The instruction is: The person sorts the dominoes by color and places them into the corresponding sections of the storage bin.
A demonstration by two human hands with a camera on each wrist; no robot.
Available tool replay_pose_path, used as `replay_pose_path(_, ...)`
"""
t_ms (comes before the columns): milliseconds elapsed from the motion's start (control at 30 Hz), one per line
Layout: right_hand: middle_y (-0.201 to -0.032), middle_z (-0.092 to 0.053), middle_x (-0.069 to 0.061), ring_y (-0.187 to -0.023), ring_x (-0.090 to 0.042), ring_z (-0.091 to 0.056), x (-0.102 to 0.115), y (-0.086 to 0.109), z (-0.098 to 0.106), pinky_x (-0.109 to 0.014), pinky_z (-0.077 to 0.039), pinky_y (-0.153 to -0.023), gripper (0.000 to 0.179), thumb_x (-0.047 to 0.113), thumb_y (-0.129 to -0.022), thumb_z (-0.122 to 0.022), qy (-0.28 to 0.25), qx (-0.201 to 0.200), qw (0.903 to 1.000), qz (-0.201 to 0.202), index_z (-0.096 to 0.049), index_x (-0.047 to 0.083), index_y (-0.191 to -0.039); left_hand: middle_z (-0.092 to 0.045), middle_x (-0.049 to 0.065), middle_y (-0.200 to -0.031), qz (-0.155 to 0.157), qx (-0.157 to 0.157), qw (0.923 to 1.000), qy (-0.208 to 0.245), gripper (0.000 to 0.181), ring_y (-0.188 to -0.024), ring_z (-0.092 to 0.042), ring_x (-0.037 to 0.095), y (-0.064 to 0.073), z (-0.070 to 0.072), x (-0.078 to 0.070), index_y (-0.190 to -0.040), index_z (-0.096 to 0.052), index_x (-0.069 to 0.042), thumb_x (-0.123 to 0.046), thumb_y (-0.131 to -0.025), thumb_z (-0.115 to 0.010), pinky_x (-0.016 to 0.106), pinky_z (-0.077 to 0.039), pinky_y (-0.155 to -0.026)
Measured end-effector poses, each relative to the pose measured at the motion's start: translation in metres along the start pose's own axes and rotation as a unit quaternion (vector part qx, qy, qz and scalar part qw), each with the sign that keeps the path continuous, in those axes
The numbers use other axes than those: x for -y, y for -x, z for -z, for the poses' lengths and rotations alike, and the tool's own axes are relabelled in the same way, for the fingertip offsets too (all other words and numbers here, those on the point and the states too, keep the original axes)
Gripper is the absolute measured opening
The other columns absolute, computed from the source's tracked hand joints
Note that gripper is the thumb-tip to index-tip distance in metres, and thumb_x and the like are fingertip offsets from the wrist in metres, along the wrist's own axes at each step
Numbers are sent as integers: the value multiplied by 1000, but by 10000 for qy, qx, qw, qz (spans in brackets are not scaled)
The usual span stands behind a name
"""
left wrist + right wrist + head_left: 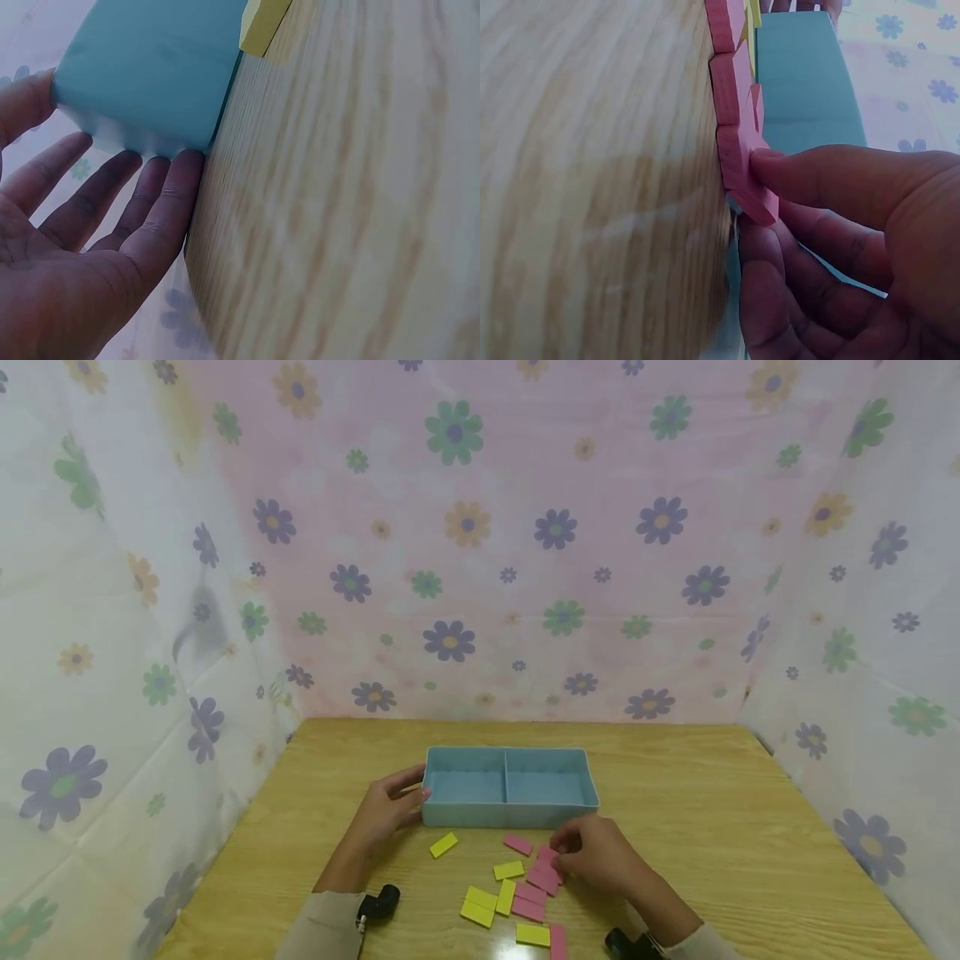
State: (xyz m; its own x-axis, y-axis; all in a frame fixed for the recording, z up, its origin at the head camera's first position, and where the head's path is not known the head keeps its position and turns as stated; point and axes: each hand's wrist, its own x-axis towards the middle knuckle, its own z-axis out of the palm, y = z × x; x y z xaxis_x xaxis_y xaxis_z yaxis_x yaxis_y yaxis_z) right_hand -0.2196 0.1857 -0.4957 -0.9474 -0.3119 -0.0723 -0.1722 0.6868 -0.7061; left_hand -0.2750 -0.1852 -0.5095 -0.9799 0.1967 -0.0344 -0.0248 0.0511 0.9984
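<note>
Before the blue two-compartment box (510,816) on the table (675,777) | our right hand (598,857) pinches a tilted pink block (757,206) beside other pink blocks (528,911) | our left hand (381,812), fingers spread, touches the box's left end | a low drag, we reckon, could skew those neighbours

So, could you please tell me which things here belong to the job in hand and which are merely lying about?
Apparently part of the job:
light blue tray, touched by the left hand
pink blocks, one pinched by the right hand
yellow blocks, untouched, beside the pink ones

Just surroundings:
wooden table
flowered cloth
black devices at the wrists
</note>
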Motion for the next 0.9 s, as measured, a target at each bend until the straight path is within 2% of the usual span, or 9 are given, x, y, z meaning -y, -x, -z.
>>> replay_pose_path(200,-79,-65,5,-69,-12,-58,-1,3,-3,-24,-47,-54,30,8,-86,-81,4,130,9996,240,-75,7,-115,-50,17,-157,78,7,9999,-65,57,-136,-57,36,4,-1,5,-154,-50,-10,-17,-101,-69,43,-60,-94)
replay_pose_path(500,-78,-69,8,-66,-8,-61,-2,-1,-4,-25,-50,-54,25,12,-91,-74,-30,182,9984,526,-77,10,-116,-49,18,-157,134,4,9999,72,62,-135,-58,38,9,6,8,-154,-50,-9,-23,-99,-73,45,-60,-94)
replay_pose_path(667,-87,-73,8,-75,-7,-66,-3,-1,-2,-25,-53,-62,22,15,-93,-74,34,66,9990,444,-78,13,-114,-49,16,-158,166,87,9998,-43,61,-135,-58,35,5,6,6,-154,-50,-11,-25,-99,-72,43,-60,-94)
replay_pose_path(900,-96,-76,6,-87,-9,-70,2,-5,6,-28,-59,-75,23,16,-92,-77,-144,-418,9988,217,-78,14,-115,-49,13,-158,65,109,9998,-124,58,-138,-56,34,-6,5,-2,-154,-50,-13,-24,-101,-70,43,-60,-95)
